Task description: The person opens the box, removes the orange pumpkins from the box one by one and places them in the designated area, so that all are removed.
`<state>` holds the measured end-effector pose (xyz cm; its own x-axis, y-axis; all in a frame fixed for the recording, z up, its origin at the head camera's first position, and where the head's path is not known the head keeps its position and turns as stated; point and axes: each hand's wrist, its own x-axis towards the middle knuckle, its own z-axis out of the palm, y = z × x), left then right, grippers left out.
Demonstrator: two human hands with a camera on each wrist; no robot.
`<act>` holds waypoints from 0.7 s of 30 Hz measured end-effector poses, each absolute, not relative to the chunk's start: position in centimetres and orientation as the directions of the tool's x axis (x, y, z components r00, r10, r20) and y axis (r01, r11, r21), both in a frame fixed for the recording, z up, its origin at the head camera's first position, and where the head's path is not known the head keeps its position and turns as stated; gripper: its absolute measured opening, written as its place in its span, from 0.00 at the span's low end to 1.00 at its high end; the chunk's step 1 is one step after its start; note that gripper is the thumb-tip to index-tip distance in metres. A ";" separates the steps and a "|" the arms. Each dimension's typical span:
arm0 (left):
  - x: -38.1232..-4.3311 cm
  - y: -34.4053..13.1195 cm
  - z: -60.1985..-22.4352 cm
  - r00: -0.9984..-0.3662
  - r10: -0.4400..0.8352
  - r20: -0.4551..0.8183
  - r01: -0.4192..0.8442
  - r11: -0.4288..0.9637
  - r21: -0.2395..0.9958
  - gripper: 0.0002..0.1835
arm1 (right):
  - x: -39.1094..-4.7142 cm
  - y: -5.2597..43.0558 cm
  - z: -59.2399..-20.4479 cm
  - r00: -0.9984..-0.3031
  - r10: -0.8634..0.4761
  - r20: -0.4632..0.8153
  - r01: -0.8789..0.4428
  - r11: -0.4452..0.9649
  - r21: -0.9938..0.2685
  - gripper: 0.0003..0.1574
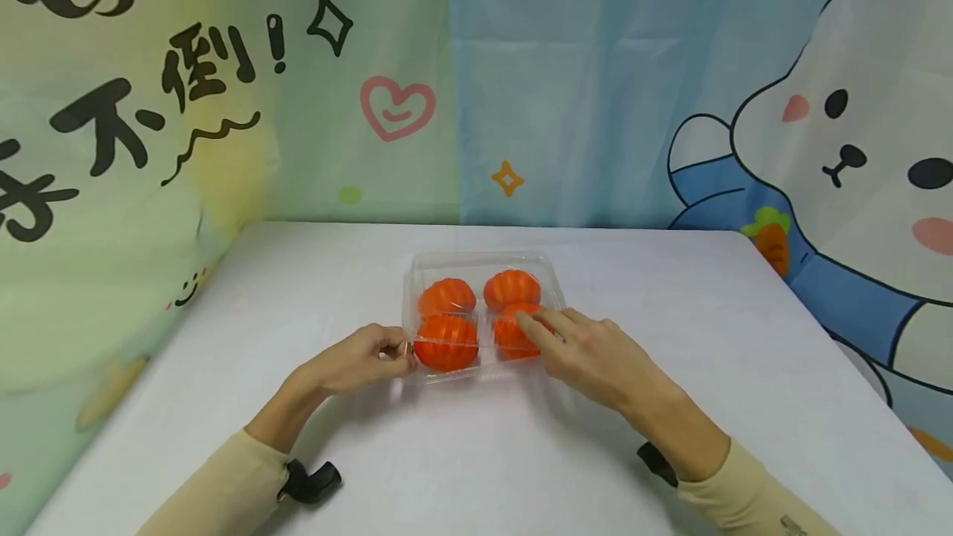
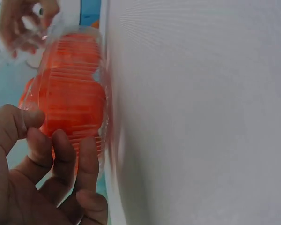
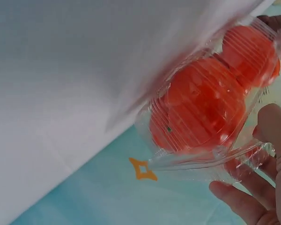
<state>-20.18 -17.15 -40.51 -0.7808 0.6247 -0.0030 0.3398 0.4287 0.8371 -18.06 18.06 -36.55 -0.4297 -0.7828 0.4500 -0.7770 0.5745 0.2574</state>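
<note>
A clear plastic clamshell box (image 1: 484, 370) lies on the white table, with several round orange-red fruits (image 1: 447, 344) inside that look ribbed through the plastic. At its left side my left hand (image 1: 372, 360) pinches the rim between thumb and fingers; the left wrist view has the thumb and curled fingertips (image 2: 61, 138) right at the plastic. My right hand (image 1: 588, 354) reaches over the right front corner. In the right wrist view its thumb and fingers (image 3: 241, 199) lie on either side of the lid's edge (image 3: 201, 165), holding it. The right thumb is hidden in the head view.
The white table (image 1: 476, 470) ends at a straight back edge. Behind it hangs a printed cloth (image 1: 566, 106) with hearts, stars, writing and a white cartoon animal. A black strap (image 1: 308, 482) sticks out at the left wrist, below the cuff, and another (image 1: 657, 463) at the right.
</note>
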 end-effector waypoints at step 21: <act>-20.2 -18.8 -40.4 -0.768 0.640 -0.019 0.324 0.414 0.851 0.09 | -23.9 20.2 -33.4 -0.454 -0.443 0.773 -0.795 0.592 -0.128 0.37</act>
